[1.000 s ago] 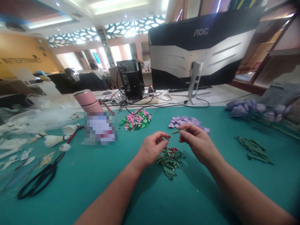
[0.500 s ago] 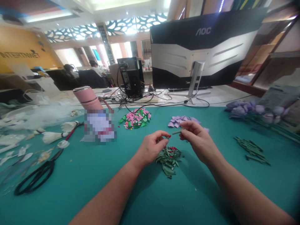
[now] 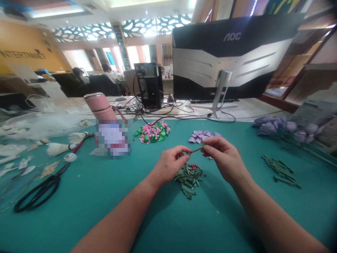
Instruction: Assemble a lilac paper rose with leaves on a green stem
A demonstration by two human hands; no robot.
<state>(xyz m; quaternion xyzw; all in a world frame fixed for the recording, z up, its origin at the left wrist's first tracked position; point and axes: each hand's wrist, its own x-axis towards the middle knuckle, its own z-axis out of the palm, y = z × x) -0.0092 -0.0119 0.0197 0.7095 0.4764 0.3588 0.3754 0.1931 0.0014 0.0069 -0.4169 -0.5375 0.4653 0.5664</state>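
My left hand (image 3: 171, 163) is closed in a pinch, with a small red piece (image 3: 191, 152) showing at its fingertips. Between the two hands runs a thin green stem piece (image 3: 198, 149), its right end pinched by my right hand (image 3: 222, 154). The stem's left end meets the red piece; the fingers partly hide the joint. Below them on the mat lies a pile of green leaf-like and stem parts (image 3: 188, 181) with several red pieces among them. Just behind my right hand are scattered purple petal pieces (image 3: 197, 136).
A pile of pink and green flower parts (image 3: 154, 131) lies behind my left hand. Green sticks (image 3: 281, 170) and purple flowers (image 3: 271, 124) are at right. Scissors (image 3: 39, 193), shuttlecocks (image 3: 59, 149) and a pink bottle (image 3: 100, 107) stand or lie left. A monitor (image 3: 223, 66) stands behind.
My hands have come closer together. The green stem piece, apart from my left fingertips before, now touches the red piece there. The view has shifted slightly.
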